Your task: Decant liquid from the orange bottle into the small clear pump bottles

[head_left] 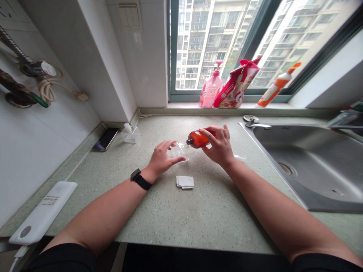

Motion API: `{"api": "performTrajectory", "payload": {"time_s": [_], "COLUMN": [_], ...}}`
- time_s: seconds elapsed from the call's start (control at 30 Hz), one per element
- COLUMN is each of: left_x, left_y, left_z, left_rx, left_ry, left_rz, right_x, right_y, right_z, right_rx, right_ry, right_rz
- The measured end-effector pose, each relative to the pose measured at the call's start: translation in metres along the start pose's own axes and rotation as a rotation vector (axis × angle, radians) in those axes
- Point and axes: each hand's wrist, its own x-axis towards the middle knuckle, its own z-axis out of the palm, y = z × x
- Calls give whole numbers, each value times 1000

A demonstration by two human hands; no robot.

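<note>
My right hand (219,145) is wrapped round an amber bottle (197,139), tipped nearly level with its uncapped dark neck pointing left. Just below that neck is a clear plastic container (179,150), its near side gripped between the thumb and fingers of my left hand (163,156). The bottle's mouth is right at the container's rim; whether liquid is flowing I cannot make out. Closer to me on the counter lies a folded white tissue (185,182). A white and clear piece (239,157) shows partly behind my right wrist.
A clear box with something white inside (130,134) and a phone (105,139) lie at the back left. A white power bank (44,211) rests at the left edge. The steel sink (312,162) is on the right; a pink pump bottle (211,90) stands on the windowsill.
</note>
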Motion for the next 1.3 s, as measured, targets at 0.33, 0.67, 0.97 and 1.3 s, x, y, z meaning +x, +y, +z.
{"api": "performTrajectory", "payload": {"time_s": [0.33,0.67,0.97,1.3], "left_x": [-1,0,0,0], "left_y": [0,1,2,3], "left_z": [0,-2,-2,-3], "left_rx": [-2,-10,-12,-12], "left_ry": [-3,-3,-15,-16], "left_rz": [3,-1,-18,-13], "right_x": [1,1,2,0], "right_y": [-1,-2,-2,-1], "right_z": [0,-1,-2,-1], "right_rx": [2,5,9,21], "right_ry": [10,26,25,-17], "right_rz": [-3,-12,-12,18]}}
